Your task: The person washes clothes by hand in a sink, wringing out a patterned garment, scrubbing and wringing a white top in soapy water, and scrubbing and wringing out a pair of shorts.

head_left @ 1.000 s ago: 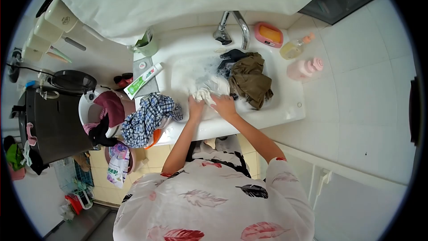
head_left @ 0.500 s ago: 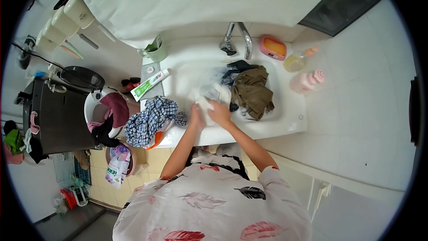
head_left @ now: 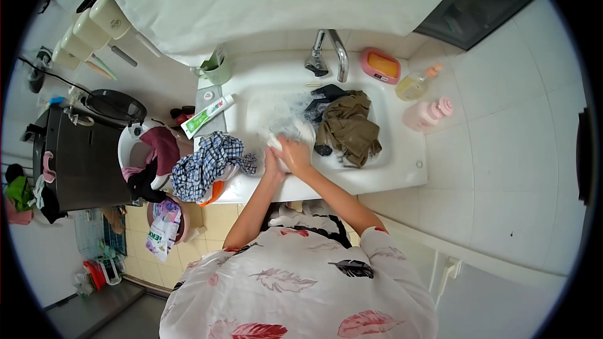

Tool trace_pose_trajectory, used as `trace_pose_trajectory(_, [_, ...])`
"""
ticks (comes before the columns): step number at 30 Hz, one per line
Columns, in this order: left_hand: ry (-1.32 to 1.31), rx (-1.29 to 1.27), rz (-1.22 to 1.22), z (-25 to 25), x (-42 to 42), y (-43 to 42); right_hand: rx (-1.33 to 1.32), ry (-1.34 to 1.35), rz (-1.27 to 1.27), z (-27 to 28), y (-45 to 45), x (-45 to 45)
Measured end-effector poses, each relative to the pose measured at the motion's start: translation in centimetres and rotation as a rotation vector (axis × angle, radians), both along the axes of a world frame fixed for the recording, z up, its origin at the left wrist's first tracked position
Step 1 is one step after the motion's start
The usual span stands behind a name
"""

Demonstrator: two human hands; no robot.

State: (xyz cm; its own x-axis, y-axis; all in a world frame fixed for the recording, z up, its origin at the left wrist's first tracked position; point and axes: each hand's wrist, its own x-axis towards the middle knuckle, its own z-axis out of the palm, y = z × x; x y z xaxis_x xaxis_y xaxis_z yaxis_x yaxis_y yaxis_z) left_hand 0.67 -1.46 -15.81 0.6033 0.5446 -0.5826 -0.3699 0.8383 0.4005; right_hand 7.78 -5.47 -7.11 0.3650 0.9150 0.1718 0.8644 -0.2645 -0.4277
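Soapy water lies in the white sink (head_left: 402,166). My left hand (head_left: 272,164) is closed on a white cloth (head_left: 303,132) near the sink's front edge. Pressed up against it, my right hand (head_left: 294,156) grips the same wet cloth, part of which trails into the suds. Just to the right of my hands, a brown garment (head_left: 349,127) is heaped in the basin, with a dark blue garment (head_left: 323,100) behind it. A blue checked shirt (head_left: 204,166) is bunched over the sink's left front corner.
Behind the basin are the faucet (head_left: 339,56) and a pink soap dish (head_left: 380,66). Two pump bottles, one yellowish (head_left: 411,86) and one pink (head_left: 427,114), stand right. Toothpaste (head_left: 207,115) and a green cup (head_left: 218,71) are left, beyond them a washer with clothes (head_left: 141,150).
My hands have come together, the right one moving left against the left one, with the white cloth bunched between them. The view has shifted slightly.
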Motion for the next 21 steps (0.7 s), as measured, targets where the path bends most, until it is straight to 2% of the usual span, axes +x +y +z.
trace_pose_trajectory(1, [0.148, 0.045, -0.029, 0.9, 0.1, -0.1, -0.009, -0.022, -0.015, -0.4, 0.1, 0.7])
trace_pose_trajectory(3, [0.203, 0.048, 0.019, 3.0, 0.1, 0.1, 0.024, -0.05, 0.008, -0.9, 0.6, 2.7])
trace_pose_trajectory(5, [0.252, 0.178, -0.093, 4.7, -0.6, 0.1, -0.274, 0.064, -0.163, -1.3, 0.5, 5.5])
trace_pose_trajectory(6, [0.383, 0.289, -0.133, 4.7, -1.1, 0.7, -0.279, 0.063, -0.154, -1.9, -0.2, 6.5])
trace_pose_trajectory(7, [0.386, 0.289, -0.122, 4.3, -1.3, 0.9, -0.191, -0.053, -0.11, -2.4, -0.5, 7.4])
trace_pose_trajectory(8, [0.626, 0.535, -0.137, 4.0, -1.4, 0.9, -0.101, -0.168, -0.065, -3.0, -0.6, 7.9])
trace_pose_trajectory(9, [0.866, 0.779, -0.151, 3.5, -1.5, 1.0, -0.098, -0.169, -0.054, -2.4, -0.5, 7.9])
trace_pose_trajectory(11, [0.931, 0.866, -0.145, 2.3, -1.7, 1.0, -0.049, -0.143, -0.026, -1.4, -0.8, 7.8])
trace_pose_trajectory(13, [1.006, 0.954, -0.141, 2.7, -1.9, 0.6, -0.145, -0.098, -0.008, -2.6, -0.4, 7.6])
trace_pose_trajectory(15, [1.309, 1.011, -0.148, 2.9, -1.3, 0.3, -0.291, -0.006, -0.072, -3.3, 0.4, 7.7])
trace_pose_trajectory(16, [1.313, 1.005, -0.142, 2.5, -1.2, 0.4, -0.291, -0.006, -0.064, -3.6, 0.6, 7.7])
trace_pose_trajectory(18, [1.12, 0.761, 0.002, 1.2, -1.1, 1.0, -0.318, 0.042, -0.085, -4.0, 1.1, 7.5])
trace_pose_trajectory(19, [1.127, 0.759, 0.007, 0.6, -1.2, 1.5, -0.317, 0.045, -0.077, -2.8, 1.1, 7.1])
trace_pose_trajectory(21, [0.417, -0.06, 0.075, -0.5, -1.2, 1.9, -0.062, 0.229, 0.069, -0.2, -0.4, 6.3])
